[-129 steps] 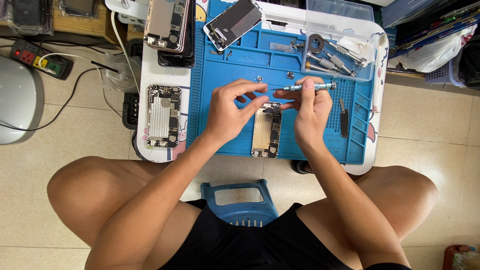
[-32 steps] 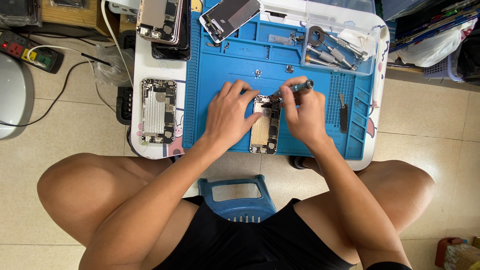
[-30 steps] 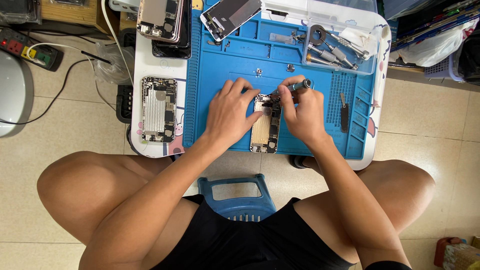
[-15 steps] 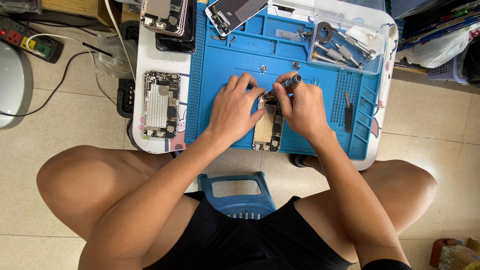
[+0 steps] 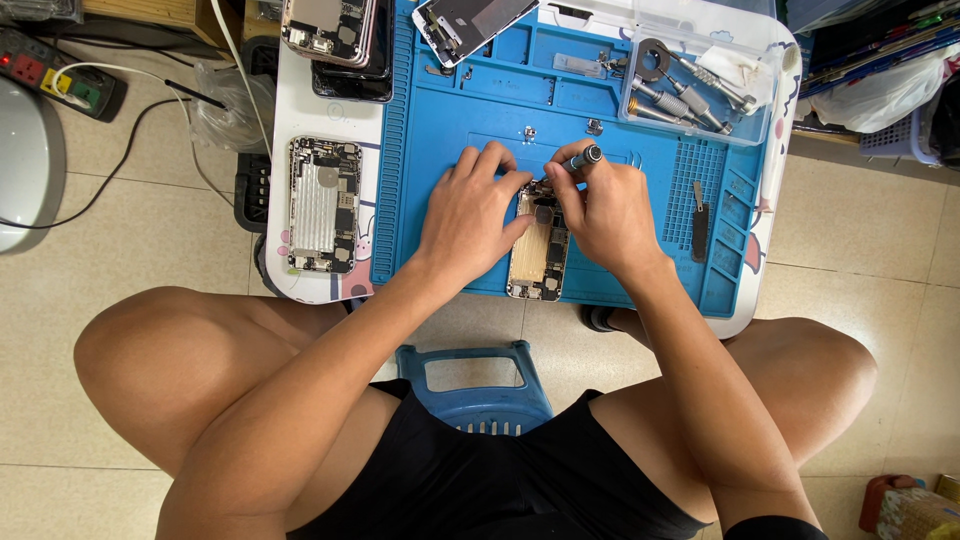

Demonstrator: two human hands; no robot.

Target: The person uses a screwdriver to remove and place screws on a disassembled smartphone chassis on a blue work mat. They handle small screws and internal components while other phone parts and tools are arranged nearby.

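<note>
An opened phone body point(image 5: 538, 258) lies on the blue work mat point(image 5: 470, 110) near its front edge. My left hand point(image 5: 472, 215) rests on the phone's left side, fingers pressing its upper end. My right hand point(image 5: 603, 212) grips a small screwdriver point(image 5: 576, 162) with a grey handle, its tip pointing down into the top of the phone.
A second opened phone point(image 5: 322, 204) lies on the white table at the left. More phone parts point(image 5: 335, 30) and a screen point(image 5: 470, 22) sit at the back. A clear tray point(image 5: 700, 85) holds several tools. A black pry tool point(image 5: 700, 225) lies at the right. A blue stool point(image 5: 475, 385) is between my knees.
The screwdriver went from lying level above the phone to pointing down into its top. Both hands closed in over the phone's upper end.
</note>
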